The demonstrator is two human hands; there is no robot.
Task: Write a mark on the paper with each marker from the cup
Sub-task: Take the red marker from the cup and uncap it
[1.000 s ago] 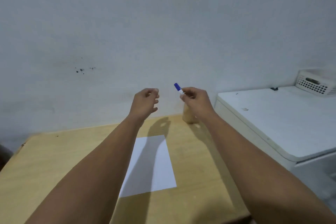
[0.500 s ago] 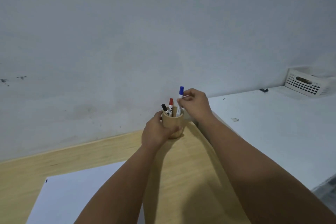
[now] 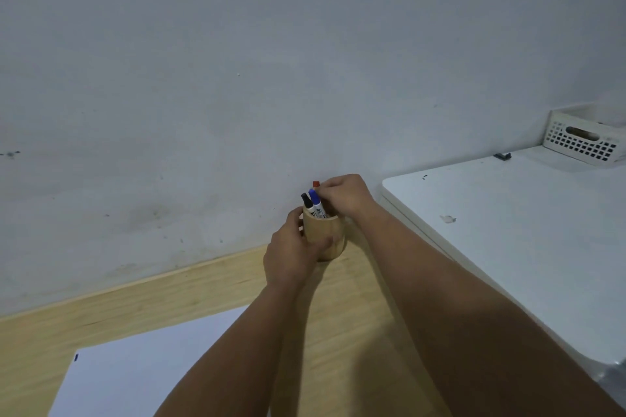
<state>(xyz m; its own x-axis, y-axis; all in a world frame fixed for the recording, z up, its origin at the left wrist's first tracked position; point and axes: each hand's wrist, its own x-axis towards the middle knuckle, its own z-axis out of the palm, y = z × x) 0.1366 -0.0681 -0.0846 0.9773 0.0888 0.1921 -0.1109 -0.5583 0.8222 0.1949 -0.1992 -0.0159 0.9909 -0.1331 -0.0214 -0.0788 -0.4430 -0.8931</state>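
My left hand [image 3: 293, 252] wraps the wooden cup [image 3: 325, 237], its grip closed around the cup's side. The cup stands on the table [image 3: 355, 308] against the wall, at about one o'clock from the paper [image 3: 142, 372]. My right hand [image 3: 345, 195] is at the cup's mouth, fingers pinched on the red marker [image 3: 316, 184], which sticks up higher than the others. The black marker [image 3: 307, 201] and blue marker [image 3: 316, 201] lean in the cup, just beside each other. A small blue mark [image 3: 76, 357] sits near the paper's far left corner.
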